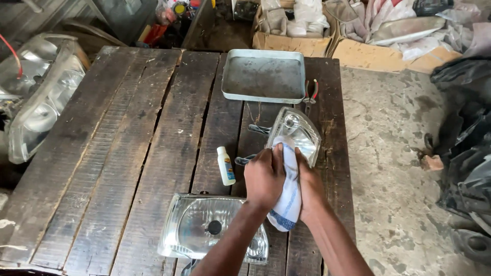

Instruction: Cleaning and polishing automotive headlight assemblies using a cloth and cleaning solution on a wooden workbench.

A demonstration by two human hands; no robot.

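A clear car headlight (298, 130) stands tilted on the right side of a dark wooden plank table (123, 153). My left hand (264, 176) and my right hand (309, 185) both press a white cloth with blue stripes (288, 197) against the near end of that headlight. The cloth hangs down between my wrists. A second headlight (197, 225) lies flat at the table's near edge, partly under my left forearm. A small white bottle with a blue label (225, 165) stands just left of my left hand.
A shallow grey metal tray (263, 75) sits at the table's far edge, with red-handled pliers (310, 94) beside it. More headlights (38, 97) lie off the table's left side. Cardboard boxes with rags (307, 30) stand behind; black car parts (465, 153) lie on the concrete floor at right.
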